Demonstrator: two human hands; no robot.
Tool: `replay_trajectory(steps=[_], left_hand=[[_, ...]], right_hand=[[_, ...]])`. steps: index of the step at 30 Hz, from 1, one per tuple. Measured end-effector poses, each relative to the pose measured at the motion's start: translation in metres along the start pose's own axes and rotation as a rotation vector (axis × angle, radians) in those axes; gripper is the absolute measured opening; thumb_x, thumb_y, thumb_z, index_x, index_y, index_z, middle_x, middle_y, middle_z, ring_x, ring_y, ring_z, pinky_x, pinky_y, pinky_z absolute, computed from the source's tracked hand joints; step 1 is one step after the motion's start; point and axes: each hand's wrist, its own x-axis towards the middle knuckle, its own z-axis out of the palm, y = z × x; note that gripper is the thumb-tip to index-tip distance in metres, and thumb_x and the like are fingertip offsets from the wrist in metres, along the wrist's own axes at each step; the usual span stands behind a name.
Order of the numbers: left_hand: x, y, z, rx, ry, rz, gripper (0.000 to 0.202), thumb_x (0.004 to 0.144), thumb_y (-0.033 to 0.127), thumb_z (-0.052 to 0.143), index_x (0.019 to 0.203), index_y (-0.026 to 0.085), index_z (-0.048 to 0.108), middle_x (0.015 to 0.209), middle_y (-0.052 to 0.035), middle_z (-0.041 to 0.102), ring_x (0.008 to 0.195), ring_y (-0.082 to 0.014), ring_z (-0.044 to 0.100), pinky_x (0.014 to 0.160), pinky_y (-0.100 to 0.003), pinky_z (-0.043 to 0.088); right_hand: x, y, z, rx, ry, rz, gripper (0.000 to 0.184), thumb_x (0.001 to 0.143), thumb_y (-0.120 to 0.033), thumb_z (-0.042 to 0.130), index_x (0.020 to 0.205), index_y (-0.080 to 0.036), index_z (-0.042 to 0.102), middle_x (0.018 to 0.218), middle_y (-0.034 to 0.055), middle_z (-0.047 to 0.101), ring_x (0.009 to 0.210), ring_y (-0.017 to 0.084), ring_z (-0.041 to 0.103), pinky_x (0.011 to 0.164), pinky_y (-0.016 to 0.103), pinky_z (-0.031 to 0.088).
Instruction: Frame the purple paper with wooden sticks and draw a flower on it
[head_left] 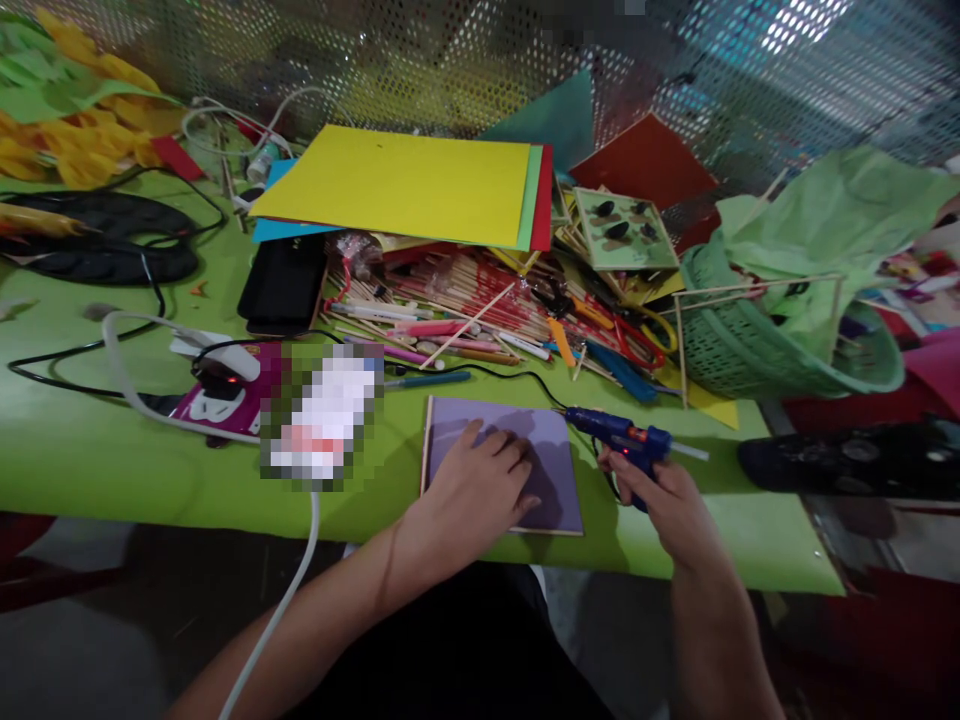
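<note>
A square purple sheet (pixel 555 480) lies on the green table, with thin wooden sticks along its left and bottom edges. My left hand (pixel 476 490) rests flat on this sheet, fingers spread, covering its middle and lower left. To the right, my right hand (pixel 664 495) is wrapped round the handle of a blue glue gun (pixel 619 430). A small red light glows on the gun, and a pale glue stick (pixel 690 452) juts from its back end. The nozzle points left, at the sheet's upper right corner.
Behind the sheet lie pens, many thin sticks (pixel 450 290), scissors (pixel 649 335) and stacked coloured paper (pixel 405 185). A purple power strip (pixel 240 395) with cables and a blurred phone (pixel 330 415) sit at left. A green basket (pixel 795 340) and a black object (pixel 847 460) stand at right.
</note>
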Motion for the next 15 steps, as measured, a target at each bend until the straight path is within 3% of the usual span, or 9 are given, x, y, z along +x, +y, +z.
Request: replay_trajectory(steps=[5,9,15], left_hand=[[0.007,0.008,-0.003,0.006,-0.025,0.029,0.044,0.098,0.044,0.059,0.131,0.016,0.061,0.146,-0.0099,0.059,0.131,-0.0283,0.055,0.114,-0.049,0.036],[0.008,0.011,0.0,-0.012,-0.072,0.036,0.049,0.097,0.043,0.059,0.137,0.015,0.057,0.151,-0.0098,0.055,0.137,-0.0305,0.05,0.115,-0.052,0.035],[0.007,0.01,0.003,-0.018,-0.086,0.033,0.048,0.098,0.041,0.057,0.139,0.016,0.057,0.151,-0.0115,0.055,0.138,-0.031,0.049,0.113,-0.053,0.035]], right_hand=[[0.002,-0.003,0.005,0.077,-0.047,0.026,0.051,0.081,-0.07,0.065,0.067,-0.021,0.066,0.082,0.0105,0.075,0.071,0.022,0.064,0.057,0.03,0.044],[0.004,0.0,0.007,0.024,-0.065,0.017,0.049,0.086,-0.067,0.062,0.076,-0.02,0.071,0.072,0.007,0.071,0.064,0.021,0.06,0.055,0.031,0.043],[0.004,0.001,0.007,-0.074,-0.057,-0.02,0.054,0.088,-0.065,0.06,0.054,-0.023,0.056,0.058,0.0049,0.062,0.07,0.023,0.064,0.061,0.031,0.046]])
